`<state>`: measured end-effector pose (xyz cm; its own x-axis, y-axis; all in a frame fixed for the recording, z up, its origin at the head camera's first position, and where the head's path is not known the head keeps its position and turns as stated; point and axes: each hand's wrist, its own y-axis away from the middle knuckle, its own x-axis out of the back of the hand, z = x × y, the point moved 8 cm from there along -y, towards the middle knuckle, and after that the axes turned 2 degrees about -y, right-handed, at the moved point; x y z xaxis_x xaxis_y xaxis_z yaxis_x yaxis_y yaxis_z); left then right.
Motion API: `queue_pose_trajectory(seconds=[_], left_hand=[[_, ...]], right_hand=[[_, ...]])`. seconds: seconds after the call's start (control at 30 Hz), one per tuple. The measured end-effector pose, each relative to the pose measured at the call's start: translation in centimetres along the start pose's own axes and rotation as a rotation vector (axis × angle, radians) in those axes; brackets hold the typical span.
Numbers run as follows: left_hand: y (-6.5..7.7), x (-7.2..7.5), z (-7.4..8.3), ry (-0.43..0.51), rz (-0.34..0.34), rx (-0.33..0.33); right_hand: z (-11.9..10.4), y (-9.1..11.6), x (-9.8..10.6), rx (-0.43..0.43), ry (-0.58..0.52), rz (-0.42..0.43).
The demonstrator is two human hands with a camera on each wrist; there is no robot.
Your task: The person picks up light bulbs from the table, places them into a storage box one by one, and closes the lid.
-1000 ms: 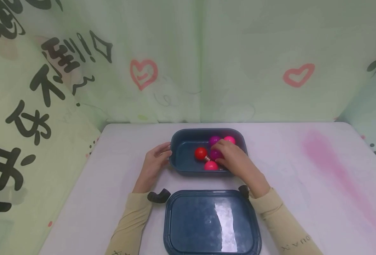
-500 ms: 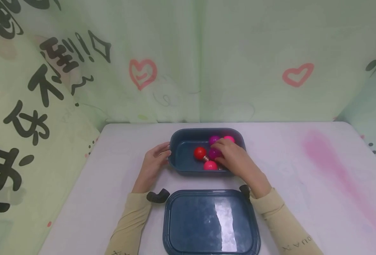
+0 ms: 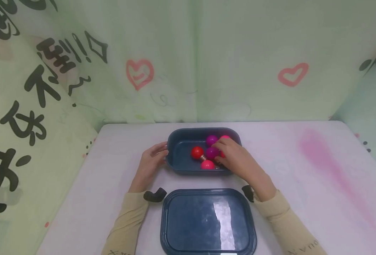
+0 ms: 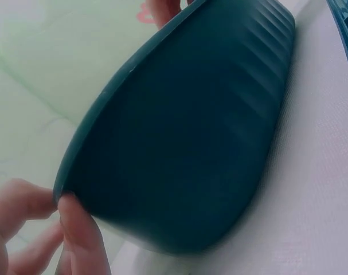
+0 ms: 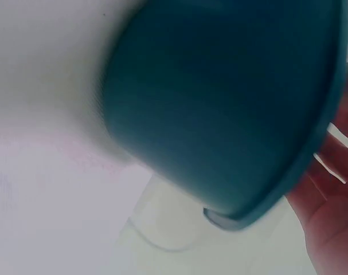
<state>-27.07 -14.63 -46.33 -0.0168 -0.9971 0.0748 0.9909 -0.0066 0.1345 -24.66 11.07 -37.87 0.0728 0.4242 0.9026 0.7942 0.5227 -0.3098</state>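
Observation:
A dark blue plastic box (image 3: 183, 172) stands on the white table with several shiny balls inside. A red ball (image 3: 197, 152) and a pink ball (image 3: 208, 164) lie at either end of a short coiled spring (image 3: 203, 158). Two purple balls (image 3: 211, 140) sit to their right. My left hand (image 3: 150, 161) pinches the box's left rim between thumb and finger, as the left wrist view shows. My right hand (image 3: 235, 156) reaches over the right end into the box, its fingertips beside the nearer purple ball. Red shows between its fingers and thumb; I cannot tell whether they grip it.
A dark blue lid (image 3: 194, 223) lies flat on the table (image 3: 302, 198) in front of the box, between my forearms. Black wrist pieces (image 3: 155, 195) flank its far corners. A green curtain (image 3: 239, 53) hangs behind the table.
My right hand has drawn slightly right relative to the box, baring more of the nearer purple ball and some red beneath the fingers. My left hand stays at the rim. The view has shifted slightly.

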Motion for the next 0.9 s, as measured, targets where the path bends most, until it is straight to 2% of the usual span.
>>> queue_pose_trajectory(seconds=[0.23, 0.33, 0.7, 0.9], left_hand=[[0.5, 0.4, 0.6, -0.023, 0.005, -0.002], [0.8, 0.8, 0.9, -0.038, 0.02, 0.018], [1.9, 1.6, 2.1, -0.072, 0.009, 0.027], [2.8, 1.8, 2.8, -0.088, -0.015, -0.001]], right_hand=[[-0.2, 0.9, 1.1, -0.014, -0.016, 0.002], [-0.1, 1.4, 1.6, -0.011, -0.021, 0.01], [-0.2, 3.4, 3.6, 0.022, -0.015, 0.105], [0.4, 4.7, 4.4, -0.036, -0.034, 0.063]])
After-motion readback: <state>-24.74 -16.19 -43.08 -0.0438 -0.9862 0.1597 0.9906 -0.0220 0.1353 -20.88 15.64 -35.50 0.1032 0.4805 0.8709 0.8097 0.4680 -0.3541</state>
